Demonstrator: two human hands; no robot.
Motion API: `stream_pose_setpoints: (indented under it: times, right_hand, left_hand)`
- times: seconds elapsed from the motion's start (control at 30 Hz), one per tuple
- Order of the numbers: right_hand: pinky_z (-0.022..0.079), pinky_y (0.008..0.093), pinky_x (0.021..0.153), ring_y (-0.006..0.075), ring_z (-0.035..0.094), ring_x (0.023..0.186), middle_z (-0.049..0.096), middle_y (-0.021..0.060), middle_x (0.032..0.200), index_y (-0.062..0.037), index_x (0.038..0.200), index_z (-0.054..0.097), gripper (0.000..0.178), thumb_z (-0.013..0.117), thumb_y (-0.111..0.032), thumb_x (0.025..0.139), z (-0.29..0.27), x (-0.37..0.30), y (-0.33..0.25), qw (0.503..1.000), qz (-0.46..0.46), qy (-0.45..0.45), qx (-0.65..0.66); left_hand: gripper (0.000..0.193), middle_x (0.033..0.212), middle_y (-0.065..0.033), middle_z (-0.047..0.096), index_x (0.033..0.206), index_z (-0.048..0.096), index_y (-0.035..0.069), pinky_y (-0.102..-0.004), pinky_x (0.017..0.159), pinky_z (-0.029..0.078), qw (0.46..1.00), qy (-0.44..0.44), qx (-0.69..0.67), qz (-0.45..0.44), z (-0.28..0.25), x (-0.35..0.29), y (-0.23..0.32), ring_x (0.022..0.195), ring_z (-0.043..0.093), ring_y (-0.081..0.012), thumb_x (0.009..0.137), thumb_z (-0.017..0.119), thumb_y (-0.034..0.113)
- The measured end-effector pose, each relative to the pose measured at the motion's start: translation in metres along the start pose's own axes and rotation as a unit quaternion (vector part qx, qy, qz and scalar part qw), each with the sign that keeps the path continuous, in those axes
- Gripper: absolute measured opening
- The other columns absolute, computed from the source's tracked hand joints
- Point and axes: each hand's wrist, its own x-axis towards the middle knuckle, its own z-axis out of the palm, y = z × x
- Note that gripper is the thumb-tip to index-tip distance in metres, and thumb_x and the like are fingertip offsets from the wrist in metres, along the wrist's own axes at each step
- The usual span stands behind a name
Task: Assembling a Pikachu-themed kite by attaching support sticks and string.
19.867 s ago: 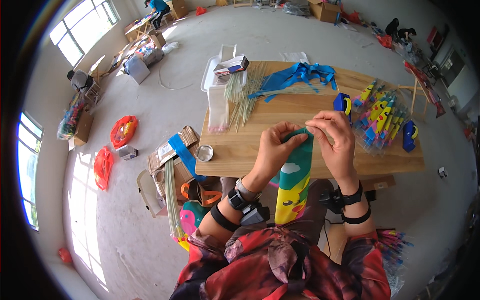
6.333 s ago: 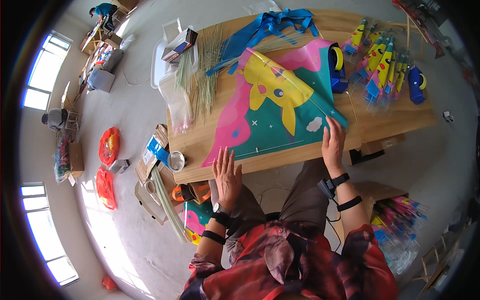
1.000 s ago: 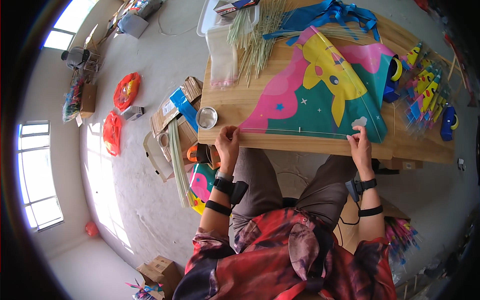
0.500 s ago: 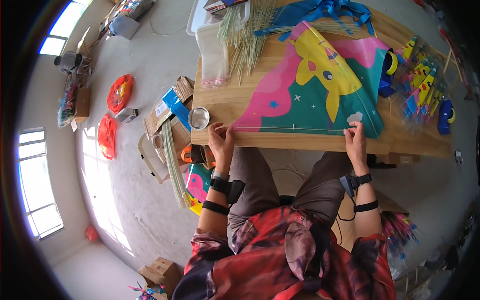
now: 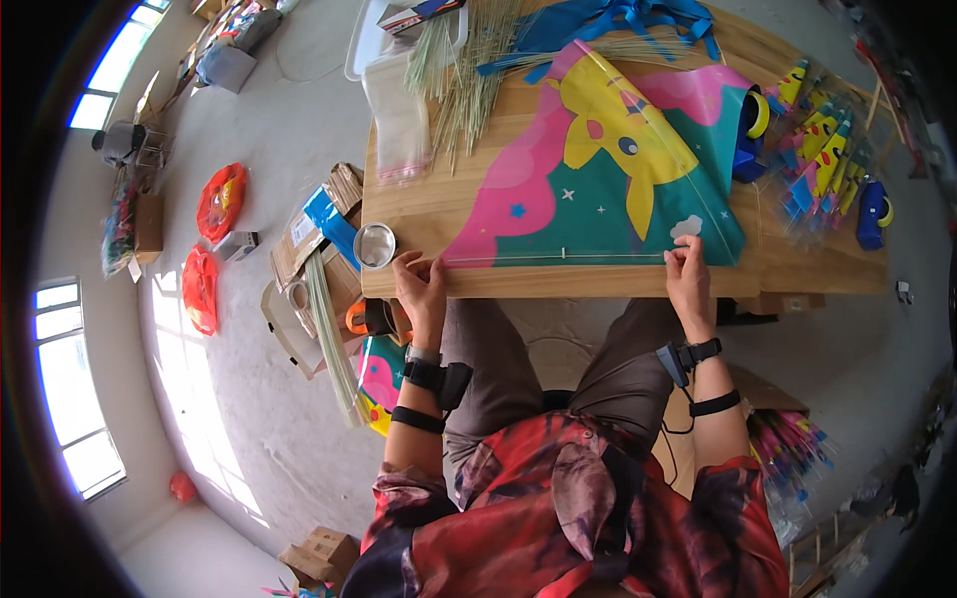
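Observation:
A printed kite sail in teal, pink and yellow, with a cartoon animal on it, lies folded over on the wooden table. Along its near edge runs a thin pale rod with a small white fitting near its middle. My left hand pinches the rod's left end at the sail's pointed corner. At the rod's other end, below a printed cloud, my right hand has its fingers closed on it. The fingertips partly hide both rod ends. A round metal dish stands just left of my left hand.
Thin sticks, blue ribbons and clear plastic bags lie at the table's back. Blue tape dispensers and packed kites sit to the right. Cardboard and more sticks are beyond the left edge.
The whole view has shifted slightly, so the table appears further left. Both hands stay at the rod's ends, and the sail lies as before.

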Motion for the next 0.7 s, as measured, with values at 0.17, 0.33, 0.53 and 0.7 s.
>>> stream_pose_setpoints:
  times: [0.17, 0.33, 0.53, 0.7]
  right_hand:
    - [0.052, 0.0434, 0.068, 0.0321, 0.068, 0.075, 0.065, 0.0126, 0.082, -0.0087, 0.119, 0.047, 0.031, 0.067, -0.002, 0.096, 0.0021, -0.0005, -0.0031, 1.0, 0.001, 0.008, -0.013]
    - [0.052, 0.0435, 0.068, 0.0324, 0.068, 0.074, 0.064, 0.0126, 0.081, -0.008, 0.117, 0.047, 0.03, 0.066, -0.001, 0.095, 0.0036, -0.001, -0.0027, 1.0, 0.009, 0.014, -0.021]
    - [0.052, 0.0428, 0.068, 0.0327, 0.068, 0.075, 0.064, 0.0132, 0.081, -0.0065, 0.117, 0.047, 0.03, 0.066, 0.001, 0.095, 0.0049, -0.0013, -0.0012, 0.999, -0.005, 0.017, -0.035]
    - [0.053, 0.0432, 0.069, 0.0332, 0.068, 0.076, 0.064, 0.0138, 0.081, -0.006, 0.117, 0.047, 0.03, 0.065, 0.002, 0.095, 0.0057, -0.0015, -0.0009, 0.998, -0.03, 0.022, -0.043]
  left_hand:
    - [0.036, 0.091, -0.0139, 0.072, 0.118, 0.051, 0.001, -0.0308, 0.073, 0.054, 1.0, 0.001, -0.006, 0.011, -0.0003, -0.0015, 0.0031, 0.08, 0.068, -0.0188, 0.093, 0.075, 0.011]
    - [0.036, 0.09, -0.0145, 0.071, 0.117, 0.05, 0.0, -0.0318, 0.073, 0.054, 1.0, 0.0, -0.015, 0.021, 0.0005, -0.0016, 0.0007, 0.081, 0.068, -0.0201, 0.093, 0.075, 0.011]
    - [0.035, 0.088, -0.0147, 0.071, 0.116, 0.051, 0.0, -0.0324, 0.072, 0.054, 0.999, 0.009, -0.011, 0.047, 0.0028, -0.0013, -0.0035, 0.077, 0.068, -0.0205, 0.093, 0.075, 0.01]
    - [0.034, 0.087, -0.0143, 0.071, 0.116, 0.052, 0.0, -0.032, 0.071, 0.054, 0.999, 0.01, -0.004, 0.05, 0.0027, -0.0019, -0.0025, 0.076, 0.068, -0.02, 0.092, 0.075, 0.009]
